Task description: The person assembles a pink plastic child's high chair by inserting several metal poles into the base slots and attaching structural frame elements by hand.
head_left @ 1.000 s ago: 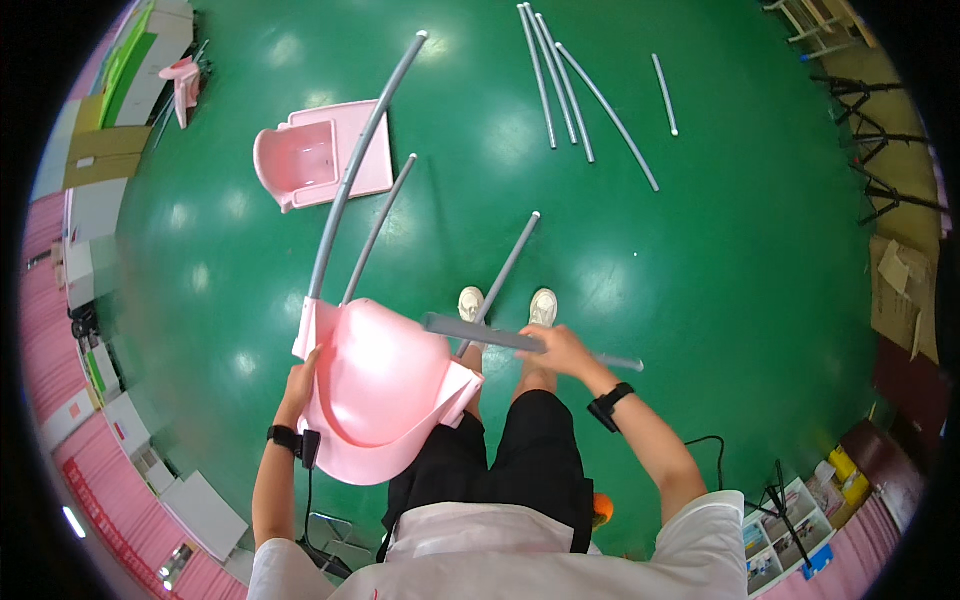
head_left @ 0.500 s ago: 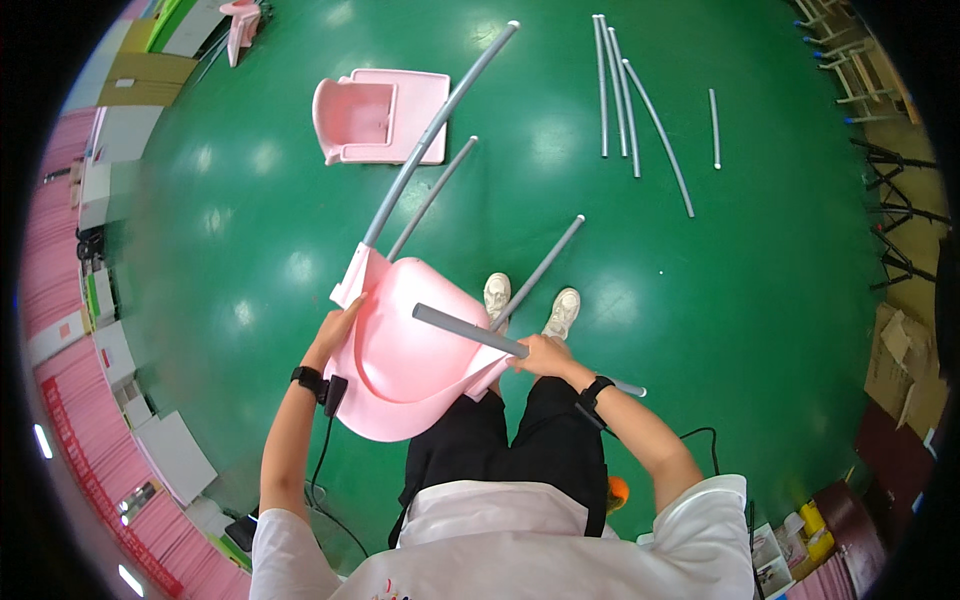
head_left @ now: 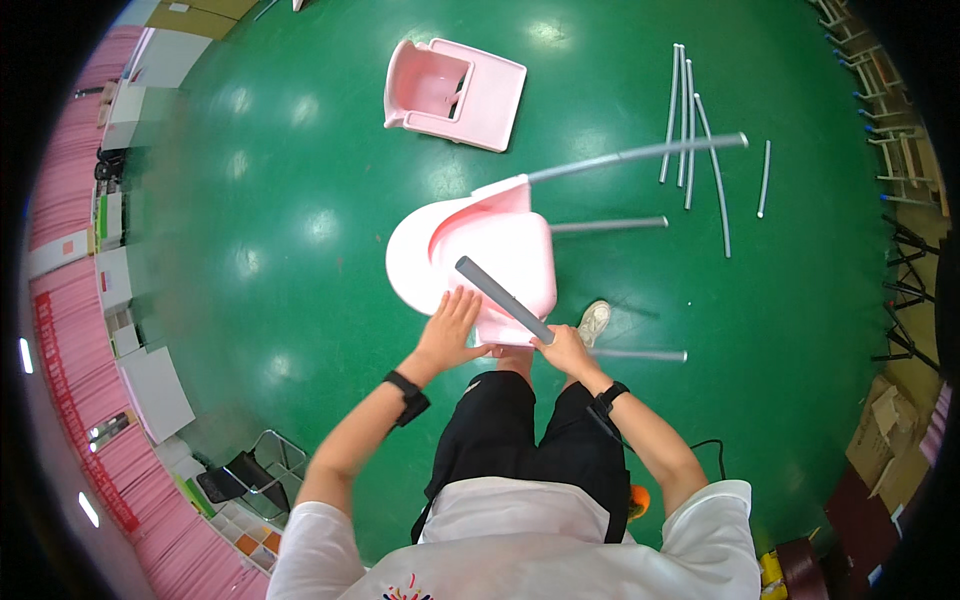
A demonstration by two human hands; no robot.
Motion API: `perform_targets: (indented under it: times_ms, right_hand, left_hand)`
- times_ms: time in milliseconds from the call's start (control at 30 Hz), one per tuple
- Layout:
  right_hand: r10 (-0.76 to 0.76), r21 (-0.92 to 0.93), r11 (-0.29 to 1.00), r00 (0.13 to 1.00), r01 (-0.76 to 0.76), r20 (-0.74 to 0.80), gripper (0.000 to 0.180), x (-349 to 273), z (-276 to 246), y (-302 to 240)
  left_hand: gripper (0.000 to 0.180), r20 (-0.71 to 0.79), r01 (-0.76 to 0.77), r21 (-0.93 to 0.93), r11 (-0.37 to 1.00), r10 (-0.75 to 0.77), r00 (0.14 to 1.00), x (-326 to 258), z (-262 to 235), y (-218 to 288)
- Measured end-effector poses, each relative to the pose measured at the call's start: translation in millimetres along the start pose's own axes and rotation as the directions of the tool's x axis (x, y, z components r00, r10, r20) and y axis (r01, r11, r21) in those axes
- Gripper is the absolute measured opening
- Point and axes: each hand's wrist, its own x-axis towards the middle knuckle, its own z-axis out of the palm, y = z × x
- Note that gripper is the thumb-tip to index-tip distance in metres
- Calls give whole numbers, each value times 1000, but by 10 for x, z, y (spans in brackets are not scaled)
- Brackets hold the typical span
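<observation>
In front of my legs is a pink plastic chair seat (head_left: 495,255), turned with its curved backrest to the left. Grey metal tubes stick out from it, a long one (head_left: 640,155) and a shorter one (head_left: 610,226) pointing right. Another thick grey tube (head_left: 500,297) slants up from its near side toward me. Round the lower end of this tube, close to the seat's near corner, my right hand (head_left: 568,350) is closed. Against the near edge of the seat lies my left hand (head_left: 447,333), its fingers stretched and thumb apart.
A pink moulded tray piece (head_left: 490,100) lies on the green floor ahead. Several loose grey tubes (head_left: 688,130) and a short one (head_left: 765,180) are at the far right. A black folding chair (head_left: 245,475) stands at lower left, cardboard (head_left: 885,430) at the right.
The seat has turned clockwise, so its long tubes swing from pointing away to pointing right. My left hand has shifted from the seat's left side to its near edge; my right keeps hold of the tube.
</observation>
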Motion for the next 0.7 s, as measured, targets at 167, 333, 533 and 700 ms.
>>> perform_targets:
  times_ms: [167, 333, 533, 700]
  right_hand:
    - [98, 19, 995, 995, -98, 4, 27, 73, -177, 143]
    - [58, 97, 994, 996, -51, -73, 41, -181, -276, 447]
    - [326, -255, 910, 944, -326, -44, 53, -834, -614, 908]
    - [334, -389, 877, 939, -281, 75, 46, -1261, -726, 1115]
  left_hand:
    - [56, -171, -188, -182, 965, 157, 973, 707, 116, -93]
    - [33, 56, -196, -161, 967, 207, 977, 685, 474, -243]
    - [31, 89, -160, -168, 973, 176, 980, 667, 575, -179]
    - [31, 149, -136, -161, 977, 161, 976, 606, 642, -304]
